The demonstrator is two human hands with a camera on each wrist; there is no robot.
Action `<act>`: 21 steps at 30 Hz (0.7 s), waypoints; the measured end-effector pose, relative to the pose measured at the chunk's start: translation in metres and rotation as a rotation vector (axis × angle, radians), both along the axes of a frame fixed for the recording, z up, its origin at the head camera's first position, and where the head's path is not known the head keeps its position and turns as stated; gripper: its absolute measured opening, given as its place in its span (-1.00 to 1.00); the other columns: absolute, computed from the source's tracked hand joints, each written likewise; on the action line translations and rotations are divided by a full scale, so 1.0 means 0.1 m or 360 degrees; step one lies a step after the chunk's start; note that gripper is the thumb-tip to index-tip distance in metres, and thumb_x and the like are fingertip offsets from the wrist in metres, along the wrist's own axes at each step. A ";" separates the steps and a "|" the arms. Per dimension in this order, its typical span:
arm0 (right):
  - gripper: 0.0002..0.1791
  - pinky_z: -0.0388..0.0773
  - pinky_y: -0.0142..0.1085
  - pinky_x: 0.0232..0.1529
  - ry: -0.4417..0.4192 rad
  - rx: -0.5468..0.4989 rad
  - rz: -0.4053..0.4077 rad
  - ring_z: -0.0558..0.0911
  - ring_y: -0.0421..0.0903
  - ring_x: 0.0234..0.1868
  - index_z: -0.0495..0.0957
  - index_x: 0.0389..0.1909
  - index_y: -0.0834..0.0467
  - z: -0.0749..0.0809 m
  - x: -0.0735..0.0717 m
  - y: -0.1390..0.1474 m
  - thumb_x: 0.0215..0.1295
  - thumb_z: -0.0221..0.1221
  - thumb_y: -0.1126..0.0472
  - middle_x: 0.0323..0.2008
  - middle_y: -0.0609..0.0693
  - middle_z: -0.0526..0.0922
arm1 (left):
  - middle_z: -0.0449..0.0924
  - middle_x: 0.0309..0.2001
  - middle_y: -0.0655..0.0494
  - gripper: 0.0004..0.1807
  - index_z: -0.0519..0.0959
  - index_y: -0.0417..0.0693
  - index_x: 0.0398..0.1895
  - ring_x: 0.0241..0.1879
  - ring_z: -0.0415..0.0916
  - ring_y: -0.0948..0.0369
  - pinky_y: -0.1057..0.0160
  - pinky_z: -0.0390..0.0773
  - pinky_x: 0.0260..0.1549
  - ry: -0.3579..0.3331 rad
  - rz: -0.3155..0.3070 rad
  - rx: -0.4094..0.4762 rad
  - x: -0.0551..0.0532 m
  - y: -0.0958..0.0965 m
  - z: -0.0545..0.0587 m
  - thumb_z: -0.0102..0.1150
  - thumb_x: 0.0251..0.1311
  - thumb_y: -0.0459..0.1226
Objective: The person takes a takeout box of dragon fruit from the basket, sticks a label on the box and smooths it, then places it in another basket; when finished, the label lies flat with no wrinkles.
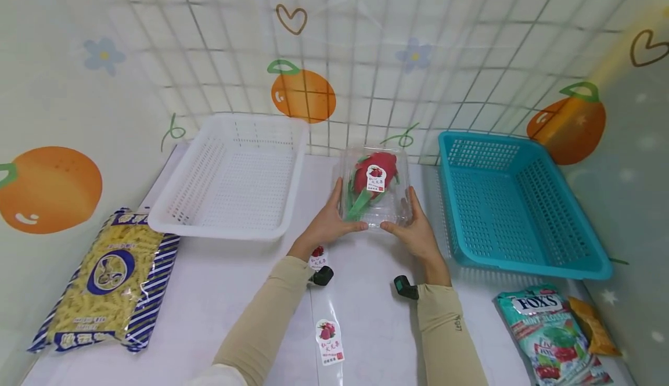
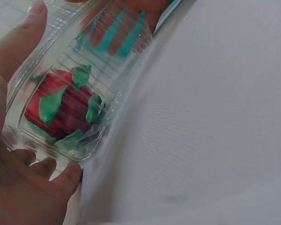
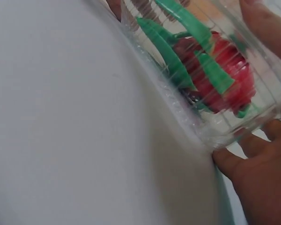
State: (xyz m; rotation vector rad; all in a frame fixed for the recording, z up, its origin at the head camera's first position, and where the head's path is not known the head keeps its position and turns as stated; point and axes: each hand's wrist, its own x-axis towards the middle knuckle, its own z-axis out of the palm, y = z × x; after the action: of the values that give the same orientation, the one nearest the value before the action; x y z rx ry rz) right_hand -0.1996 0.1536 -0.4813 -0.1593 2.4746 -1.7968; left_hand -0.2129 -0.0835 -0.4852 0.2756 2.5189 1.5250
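Note:
A clear plastic clamshell box with a red dragon fruit inside is held between both hands at mid-table. A label with a dragon fruit picture sits on its lid. My left hand grips the box's left side and my right hand its right side, both thumbs over the near edge. In the wrist views, green leaf tips show on the fruit through the ribbed wall, and fingers curl along the box's lower sides, close over the white tabletop.
A white basket stands at the left, a teal basket at the right. A pasta bag lies front left; a Fox's candy bag and an orange packet lie front right. A label strip runs below the hands.

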 end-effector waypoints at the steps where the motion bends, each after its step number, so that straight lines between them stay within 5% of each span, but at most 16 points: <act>1: 0.26 -0.03 0.21 0.58 -0.0011 0.0007 0.0002 -0.14 0.13 0.68 -0.31 0.67 0.02 0.05 0.02 -0.02 0.21 0.44 0.21 0.68 0.01 -0.19 | -0.32 0.69 0.10 0.48 -0.41 0.23 0.67 0.65 -0.21 -0.02 -0.22 0.04 0.53 -0.0001 0.0012 0.0006 0.00 0.01 0.00 0.59 -0.05 0.11; 6: 0.24 -0.01 0.18 0.58 -0.0054 0.0007 0.0004 -0.13 0.14 0.68 -0.32 0.67 0.09 0.14 0.05 -0.04 0.23 0.42 0.25 0.68 0.04 -0.22 | -0.26 0.69 0.08 0.47 -0.37 0.19 0.68 0.65 -0.17 -0.03 -0.23 0.06 0.53 0.0008 0.0059 0.0052 0.01 0.02 -0.01 0.60 -0.05 0.07; 10: 0.25 0.01 0.19 0.57 -0.0042 0.0011 -0.0014 -0.12 0.10 0.68 -0.32 0.67 -0.04 -0.04 -0.03 0.00 0.23 0.42 0.24 0.68 -0.05 -0.22 | -0.24 0.69 0.09 0.45 -0.35 0.21 0.68 0.65 -0.16 -0.02 -0.22 0.06 0.53 0.0017 0.0082 0.0061 0.01 0.04 -0.01 0.60 -0.04 0.06; 21: 0.22 -0.01 0.26 0.55 -0.0025 0.0079 -0.0041 -0.13 0.11 0.68 -0.28 0.67 -0.12 -0.03 0.00 0.00 0.25 0.42 0.12 0.68 -0.06 -0.19 | -0.21 0.69 0.10 0.43 -0.33 0.24 0.68 0.66 -0.18 0.01 -0.18 0.03 0.55 0.0029 0.0107 0.0057 0.05 0.05 0.05 0.60 -0.04 0.07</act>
State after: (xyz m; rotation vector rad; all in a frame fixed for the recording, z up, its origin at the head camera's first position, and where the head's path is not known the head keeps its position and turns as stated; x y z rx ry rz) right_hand -0.1999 0.1533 -0.4847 -0.1106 2.5193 -1.7375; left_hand -0.2082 -0.0784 -0.4802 0.2130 2.5413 1.6005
